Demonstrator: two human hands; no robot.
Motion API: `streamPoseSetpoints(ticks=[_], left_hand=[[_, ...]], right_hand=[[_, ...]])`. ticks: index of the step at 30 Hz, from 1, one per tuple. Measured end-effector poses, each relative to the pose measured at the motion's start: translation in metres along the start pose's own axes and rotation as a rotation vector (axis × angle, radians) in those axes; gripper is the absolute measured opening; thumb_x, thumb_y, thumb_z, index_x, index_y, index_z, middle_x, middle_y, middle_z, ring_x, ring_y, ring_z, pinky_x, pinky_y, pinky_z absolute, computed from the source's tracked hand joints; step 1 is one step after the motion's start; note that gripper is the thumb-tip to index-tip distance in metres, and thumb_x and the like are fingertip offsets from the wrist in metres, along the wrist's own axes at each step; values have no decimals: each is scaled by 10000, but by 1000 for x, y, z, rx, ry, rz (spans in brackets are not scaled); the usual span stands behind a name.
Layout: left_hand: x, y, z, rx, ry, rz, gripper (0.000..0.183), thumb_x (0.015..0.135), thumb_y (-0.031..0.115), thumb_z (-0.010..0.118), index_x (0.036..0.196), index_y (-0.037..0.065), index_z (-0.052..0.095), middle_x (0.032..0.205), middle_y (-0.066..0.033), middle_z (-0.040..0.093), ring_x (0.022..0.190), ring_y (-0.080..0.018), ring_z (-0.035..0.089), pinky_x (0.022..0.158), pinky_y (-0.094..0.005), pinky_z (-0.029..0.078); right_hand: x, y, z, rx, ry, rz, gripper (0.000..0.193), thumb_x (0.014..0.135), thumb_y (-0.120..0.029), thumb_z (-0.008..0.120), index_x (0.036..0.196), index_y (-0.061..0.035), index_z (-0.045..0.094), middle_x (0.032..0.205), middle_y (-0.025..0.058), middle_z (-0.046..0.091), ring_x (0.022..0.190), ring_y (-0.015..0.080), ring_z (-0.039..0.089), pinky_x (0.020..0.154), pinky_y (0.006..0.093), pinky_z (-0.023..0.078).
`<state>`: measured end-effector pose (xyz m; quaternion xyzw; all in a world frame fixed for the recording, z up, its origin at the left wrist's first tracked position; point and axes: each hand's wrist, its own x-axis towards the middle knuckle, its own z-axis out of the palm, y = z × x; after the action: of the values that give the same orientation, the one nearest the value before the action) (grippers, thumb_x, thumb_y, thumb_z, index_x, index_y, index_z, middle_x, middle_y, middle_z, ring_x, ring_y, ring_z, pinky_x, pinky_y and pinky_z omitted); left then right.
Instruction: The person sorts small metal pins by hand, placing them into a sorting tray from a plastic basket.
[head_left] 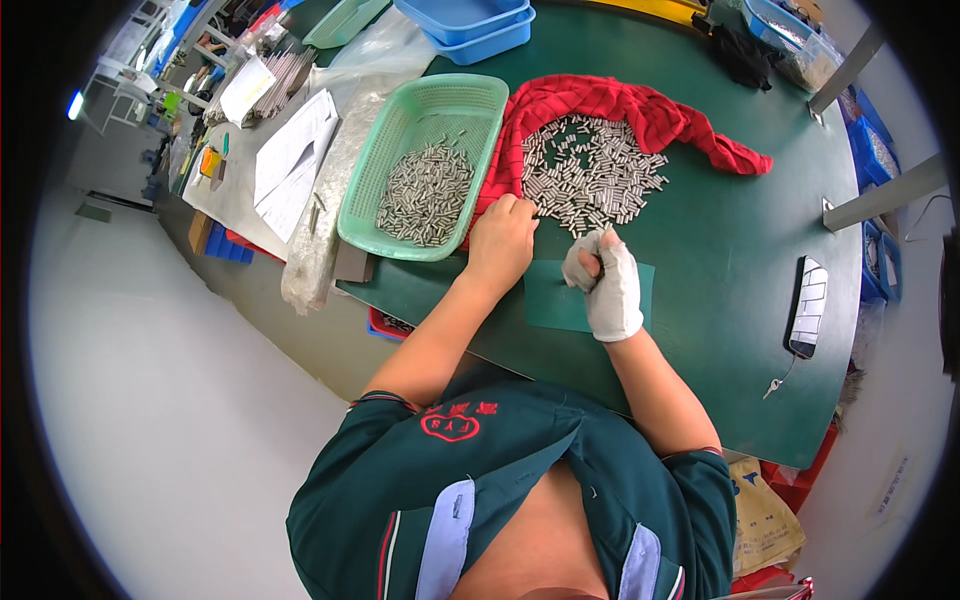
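A pile of small silvery metal pins (590, 180) lies spread on the green tabletop in front of me. A red cloth with dark lines (560, 95) curves around its far and left sides. My left hand (503, 242) is bare, its fingers curled together at the pile's near left edge, by the cloth. Wearing a white glove with some bare fingertips, my right hand (612, 290) is closed at the pile's near edge, above a green mat (550, 300). What either hand holds, if anything, is too small or hidden to make out.
Left of the cloth stands a light green perforated basket (362, 205) with many pins inside. Papers (295, 160) and clear plastic sheeting (345, 165) lie further left. Blue trays (490, 42) sit at the back. A phone (808, 305) with a key rests at the right.
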<state>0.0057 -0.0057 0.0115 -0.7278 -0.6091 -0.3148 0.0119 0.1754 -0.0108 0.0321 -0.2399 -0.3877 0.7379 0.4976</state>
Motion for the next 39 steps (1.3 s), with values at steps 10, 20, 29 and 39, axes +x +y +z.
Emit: streamPoseSetpoints(ticks=[10, 20, 29, 39], left_hand=[[6, -4, 8, 103, -40, 3, 111, 800, 115, 645, 824, 67, 547, 794, -100, 529, 753, -301, 569, 641, -407, 469], [-10, 0, -21, -916, -196, -221, 59, 903, 71, 579, 900, 29, 538, 848, -7, 482, 756, -91, 446, 691, -224, 384], [-13, 9, -35, -1224, -254, -137, 82, 920, 83, 580, 933, 22, 527, 921, -14, 470, 786, -80, 413, 715, -200, 356], [-21, 10, -37, -1099, -254, -163, 60, 909, 58, 579, 916, 13, 541, 879, -19, 493, 753, -87, 444, 690, -218, 384]], right_hand=[[2, 0, -3, 47, -2, 12, 441, 985, -416, 409, 684, -98, 350, 602, -10, 329, 530, 109, 304, 516, 268, 280], [2, -3, -3, 68, 27, 48, 476, 981, -432, 412, 652, -95, 342, 585, -9, 325, 534, 110, 303, 519, 268, 284], [-5, -2, 2, -57, -1, 21, 487, 971, -456, 438, 658, -87, 383, 604, -21, 332, 556, 96, 307, 528, 252, 261], [-7, -2, 3, -37, 16, -10, 474, 983, -431, 420, 660, -86, 388, 617, -14, 340, 564, 104, 311, 536, 259, 264]])
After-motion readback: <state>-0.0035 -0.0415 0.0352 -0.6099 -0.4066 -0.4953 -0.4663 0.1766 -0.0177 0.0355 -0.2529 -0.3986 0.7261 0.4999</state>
